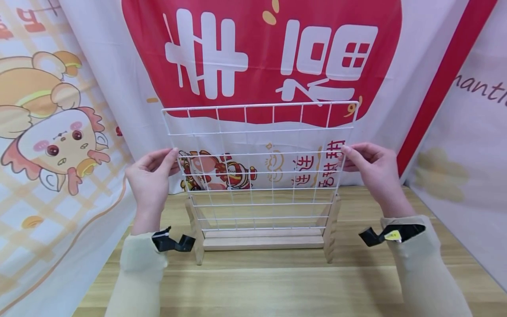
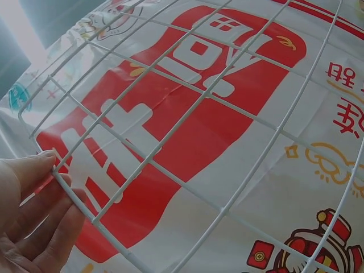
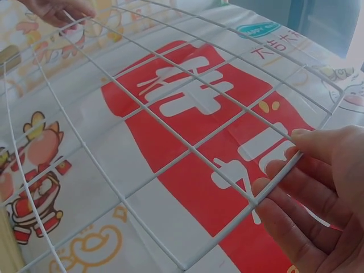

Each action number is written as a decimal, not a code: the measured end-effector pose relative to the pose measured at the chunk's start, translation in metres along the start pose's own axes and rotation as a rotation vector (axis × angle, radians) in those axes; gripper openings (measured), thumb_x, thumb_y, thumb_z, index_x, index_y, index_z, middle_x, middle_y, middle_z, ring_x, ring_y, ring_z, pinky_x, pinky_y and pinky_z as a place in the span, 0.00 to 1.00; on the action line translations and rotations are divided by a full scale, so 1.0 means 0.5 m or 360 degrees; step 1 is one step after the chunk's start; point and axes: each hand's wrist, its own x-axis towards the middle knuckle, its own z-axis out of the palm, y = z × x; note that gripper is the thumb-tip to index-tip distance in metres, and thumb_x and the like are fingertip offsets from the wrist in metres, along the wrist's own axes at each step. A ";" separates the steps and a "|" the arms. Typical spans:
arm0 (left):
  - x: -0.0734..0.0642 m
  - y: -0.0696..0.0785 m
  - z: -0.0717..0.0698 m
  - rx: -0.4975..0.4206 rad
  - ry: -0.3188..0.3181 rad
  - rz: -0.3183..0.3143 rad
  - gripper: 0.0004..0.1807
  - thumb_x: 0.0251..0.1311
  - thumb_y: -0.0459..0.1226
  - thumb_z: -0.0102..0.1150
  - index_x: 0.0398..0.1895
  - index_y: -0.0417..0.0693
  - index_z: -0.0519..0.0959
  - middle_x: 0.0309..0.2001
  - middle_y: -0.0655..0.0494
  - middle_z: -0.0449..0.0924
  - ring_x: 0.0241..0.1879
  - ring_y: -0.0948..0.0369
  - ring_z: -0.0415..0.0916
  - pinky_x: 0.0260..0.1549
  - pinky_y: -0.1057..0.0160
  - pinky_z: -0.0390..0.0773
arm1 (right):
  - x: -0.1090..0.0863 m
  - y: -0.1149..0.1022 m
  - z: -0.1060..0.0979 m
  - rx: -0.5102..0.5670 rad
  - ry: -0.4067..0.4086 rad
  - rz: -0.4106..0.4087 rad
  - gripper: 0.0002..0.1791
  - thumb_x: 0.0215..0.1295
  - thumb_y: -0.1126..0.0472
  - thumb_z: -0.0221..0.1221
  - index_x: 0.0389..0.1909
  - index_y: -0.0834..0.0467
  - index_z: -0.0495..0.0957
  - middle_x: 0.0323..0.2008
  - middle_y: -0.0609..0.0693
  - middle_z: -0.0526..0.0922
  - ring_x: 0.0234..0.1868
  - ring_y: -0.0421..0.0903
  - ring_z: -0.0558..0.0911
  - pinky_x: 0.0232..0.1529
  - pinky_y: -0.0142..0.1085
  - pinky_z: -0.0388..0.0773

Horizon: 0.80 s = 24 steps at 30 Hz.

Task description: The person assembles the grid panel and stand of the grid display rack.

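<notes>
A white wire grid panel (image 1: 261,105) stands upright, its lower end between the two side posts of a light wooden stand (image 1: 263,242). At its left edge, my left hand (image 1: 152,180) pinches the side wire between thumb and fingers. My right hand (image 1: 374,169) grips the opposite side wire at about the same height. In the left wrist view, the left hand (image 2: 40,210) has its thumb and fingertips on the outer wire (image 2: 102,232). The right wrist view shows the right hand (image 3: 318,199) with its thumb on one face and fingers behind the outer wire (image 3: 227,230).
The stand rests on a wood-grain table (image 1: 277,286). Behind it hangs a white cloth with a red printed patch (image 1: 261,66). Printed cloths flank the table at left (image 1: 59,132) and right (image 1: 467,145). Black straps (image 1: 174,241) hang at both cuffs.
</notes>
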 end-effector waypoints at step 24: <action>0.001 -0.055 -0.005 -0.0030 0.0009 -0.0006 0.15 0.48 0.38 0.70 0.36 0.37 0.83 0.35 0.45 0.83 0.28 0.55 0.82 0.28 0.63 0.82 | -0.006 0.049 0.012 0.0093 -0.0084 0.0028 0.19 0.62 0.49 0.60 0.46 0.59 0.79 0.39 0.61 0.80 0.36 0.52 0.82 0.37 0.36 0.82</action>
